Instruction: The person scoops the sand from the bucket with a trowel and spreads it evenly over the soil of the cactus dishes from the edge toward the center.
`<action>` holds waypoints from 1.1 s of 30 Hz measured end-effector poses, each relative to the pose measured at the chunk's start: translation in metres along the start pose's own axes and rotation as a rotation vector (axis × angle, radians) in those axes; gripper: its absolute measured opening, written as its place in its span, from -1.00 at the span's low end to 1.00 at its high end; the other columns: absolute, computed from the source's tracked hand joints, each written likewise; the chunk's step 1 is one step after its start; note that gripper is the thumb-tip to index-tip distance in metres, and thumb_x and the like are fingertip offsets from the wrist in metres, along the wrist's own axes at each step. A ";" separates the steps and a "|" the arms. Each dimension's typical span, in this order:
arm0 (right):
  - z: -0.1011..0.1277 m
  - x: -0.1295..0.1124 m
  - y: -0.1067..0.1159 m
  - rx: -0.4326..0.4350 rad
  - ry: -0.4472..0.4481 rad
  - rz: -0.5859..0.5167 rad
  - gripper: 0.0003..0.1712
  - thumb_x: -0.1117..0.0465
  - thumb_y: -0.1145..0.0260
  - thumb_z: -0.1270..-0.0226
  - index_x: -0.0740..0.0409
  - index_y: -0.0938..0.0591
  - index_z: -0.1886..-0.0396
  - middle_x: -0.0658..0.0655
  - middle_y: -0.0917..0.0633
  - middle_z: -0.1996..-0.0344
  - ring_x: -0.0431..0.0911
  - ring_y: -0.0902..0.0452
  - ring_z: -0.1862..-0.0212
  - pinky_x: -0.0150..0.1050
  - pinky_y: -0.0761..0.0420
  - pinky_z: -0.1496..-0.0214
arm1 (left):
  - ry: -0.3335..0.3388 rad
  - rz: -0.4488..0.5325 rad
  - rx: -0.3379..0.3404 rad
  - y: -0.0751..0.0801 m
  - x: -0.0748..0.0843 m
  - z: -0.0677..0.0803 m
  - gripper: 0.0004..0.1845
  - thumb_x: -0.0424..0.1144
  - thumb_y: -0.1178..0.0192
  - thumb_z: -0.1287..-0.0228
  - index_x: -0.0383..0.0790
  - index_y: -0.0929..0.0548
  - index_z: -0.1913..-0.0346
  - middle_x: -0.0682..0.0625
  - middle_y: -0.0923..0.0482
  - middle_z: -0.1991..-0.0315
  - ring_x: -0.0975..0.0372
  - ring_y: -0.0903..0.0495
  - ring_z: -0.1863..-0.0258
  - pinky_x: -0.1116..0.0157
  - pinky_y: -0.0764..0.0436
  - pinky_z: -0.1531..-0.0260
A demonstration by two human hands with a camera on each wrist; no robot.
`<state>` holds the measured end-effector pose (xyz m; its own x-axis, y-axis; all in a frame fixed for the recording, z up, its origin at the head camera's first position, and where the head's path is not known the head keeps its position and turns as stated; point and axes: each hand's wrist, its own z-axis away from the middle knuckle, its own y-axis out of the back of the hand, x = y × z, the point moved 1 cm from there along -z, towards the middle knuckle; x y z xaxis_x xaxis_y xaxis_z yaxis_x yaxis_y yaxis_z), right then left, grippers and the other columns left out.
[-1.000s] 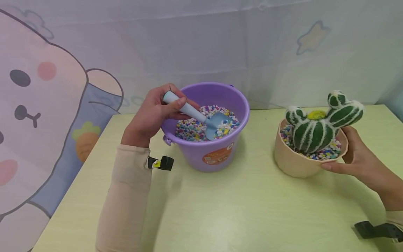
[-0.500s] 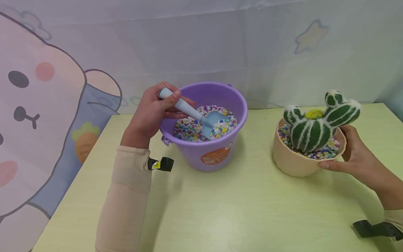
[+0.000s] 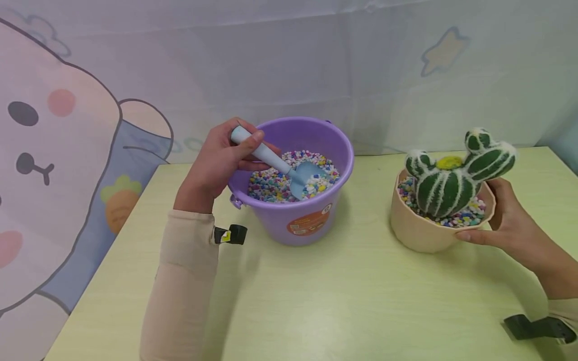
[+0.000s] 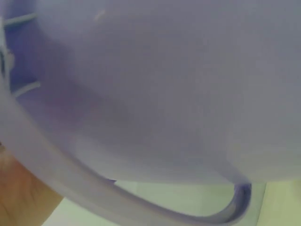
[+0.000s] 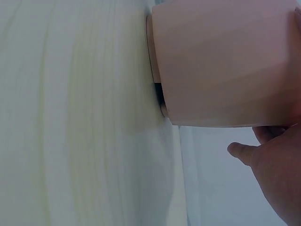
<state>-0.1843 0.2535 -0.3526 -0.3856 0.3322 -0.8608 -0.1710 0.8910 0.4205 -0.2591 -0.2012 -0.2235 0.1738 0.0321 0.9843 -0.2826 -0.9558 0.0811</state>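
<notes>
While the left hand [image 3: 212, 165] grips the pale blue plastic scoop [image 3: 280, 165], its long axis slants down-right into the purple plastic bucket [image 3: 311, 220] of coloured pebbles [image 3: 271, 183], the right hand's [image 3: 506, 225] fingers cup the beige pot [image 3: 420, 233] on the table [image 3: 343, 301].

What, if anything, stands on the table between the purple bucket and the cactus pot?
Nothing visible: bare table separates the purple bucket and the cactus pot. The left hand grips the scoop; the right hand holds the pot.
</notes>
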 end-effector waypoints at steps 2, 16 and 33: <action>0.000 0.000 0.000 0.002 0.000 -0.001 0.25 0.76 -0.31 -0.02 -0.08 0.11 -0.51 -0.01 -0.01 -0.33 -0.31 -0.06 -0.29 -0.63 -0.21 -0.15 | 0.008 -0.009 0.019 -0.002 0.001 0.000 -0.78 -0.29 -0.18 -0.44 -0.40 -0.41 0.15 -0.32 -0.69 0.26 -0.02 -0.73 0.23 0.06 -0.74 0.20; -0.002 -0.002 0.002 -0.020 -0.046 0.012 0.25 0.68 -0.33 -0.07 -0.13 0.12 -0.54 0.02 -0.02 -0.32 -0.33 -0.07 -0.26 -0.64 -0.29 -0.02 | 0.005 -0.041 0.023 -0.002 0.002 0.000 -0.79 -0.29 -0.14 -0.47 -0.38 -0.37 0.11 -0.33 -0.68 0.21 -0.04 -0.73 0.22 0.06 -0.73 0.16; 0.000 -0.005 0.004 -0.017 -0.051 0.011 0.32 0.73 -0.35 -0.01 -0.13 0.14 -0.56 0.03 0.00 -0.38 -0.30 -0.05 -0.33 -0.62 -0.26 -0.12 | 0.049 -0.099 0.041 -0.003 0.001 -0.001 -0.83 -0.37 -0.11 -0.47 -0.39 -0.36 0.07 -0.37 -0.58 0.17 -0.01 -0.74 0.31 0.11 -0.73 0.15</action>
<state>-0.1829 0.2554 -0.3462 -0.3406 0.3579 -0.8694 -0.1821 0.8821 0.4345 -0.2586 -0.1981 -0.2223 0.1523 0.1402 0.9783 -0.2273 -0.9584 0.1727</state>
